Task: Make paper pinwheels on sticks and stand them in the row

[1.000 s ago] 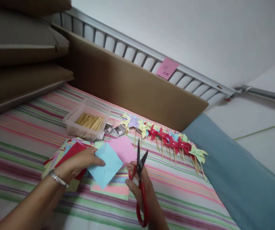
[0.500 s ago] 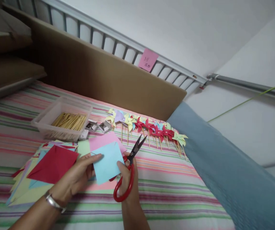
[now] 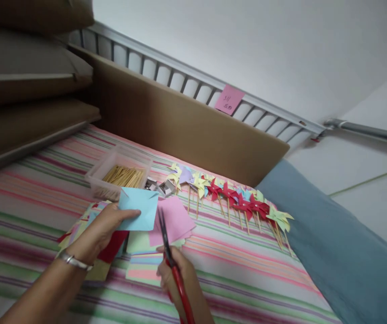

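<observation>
Between thumb and fingers, my left hand (image 3: 110, 222) holds a light blue square of paper (image 3: 142, 207) with short slits at its corners. My right hand (image 3: 180, 272) is closed around the red handles of a pair of scissors (image 3: 166, 243). Their dark blades point up and away, a little right of the blue square and apart from it. Beneath lie pink paper squares (image 3: 176, 220) and pale green ones (image 3: 139, 245). To the left, partly under my left hand, is a pile of coloured squares (image 3: 94, 272), a red one among them.
A clear plastic box (image 3: 95, 177) of thin wooden sticks (image 3: 124, 176) stands behind the paper. Small open boxes (image 3: 166, 188) sit beside it. Several paper pinwheels on sticks (image 3: 229, 193) lie in a row along a cardboard panel (image 3: 193, 130). Brown packages (image 3: 31, 85) are stacked at left.
My left hand has turned and shifted the blue square left, away from my right hand. The right hand has let go of the square, and the scissors have swung upright. The view has shifted left.
</observation>
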`<state>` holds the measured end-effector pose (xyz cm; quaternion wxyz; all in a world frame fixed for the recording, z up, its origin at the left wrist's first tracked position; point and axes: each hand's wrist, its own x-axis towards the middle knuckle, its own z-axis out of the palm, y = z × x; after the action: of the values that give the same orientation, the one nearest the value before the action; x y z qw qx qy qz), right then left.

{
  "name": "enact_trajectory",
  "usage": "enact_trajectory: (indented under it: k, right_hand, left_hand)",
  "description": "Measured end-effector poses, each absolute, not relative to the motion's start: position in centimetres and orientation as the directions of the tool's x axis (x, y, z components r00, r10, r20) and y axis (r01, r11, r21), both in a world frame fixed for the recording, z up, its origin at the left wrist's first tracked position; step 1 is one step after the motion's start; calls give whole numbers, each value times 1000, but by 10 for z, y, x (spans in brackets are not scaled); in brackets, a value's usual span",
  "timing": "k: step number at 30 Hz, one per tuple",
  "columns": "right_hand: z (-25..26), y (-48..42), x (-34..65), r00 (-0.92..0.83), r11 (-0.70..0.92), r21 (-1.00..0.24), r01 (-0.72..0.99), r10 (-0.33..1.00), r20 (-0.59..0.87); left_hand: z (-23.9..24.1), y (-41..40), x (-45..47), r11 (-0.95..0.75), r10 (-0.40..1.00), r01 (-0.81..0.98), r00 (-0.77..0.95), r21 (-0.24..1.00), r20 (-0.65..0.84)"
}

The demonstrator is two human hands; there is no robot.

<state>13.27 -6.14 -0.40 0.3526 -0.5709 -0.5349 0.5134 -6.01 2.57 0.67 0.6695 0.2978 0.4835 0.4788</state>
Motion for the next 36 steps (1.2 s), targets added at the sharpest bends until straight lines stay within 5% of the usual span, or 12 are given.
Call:
enact_trajectory:
  k: [7,36]
  right_hand:
    - [-16,-68,122,-184,-182,-869,460,938,-294]
    - [-10,-68,116,-208,-281,-855,435,893,-399]
  left_hand:
    - [2,28,-86,407,913,-261,79,875,-401]
    - [11,21,-94,443,895,-312,211,840,-394]
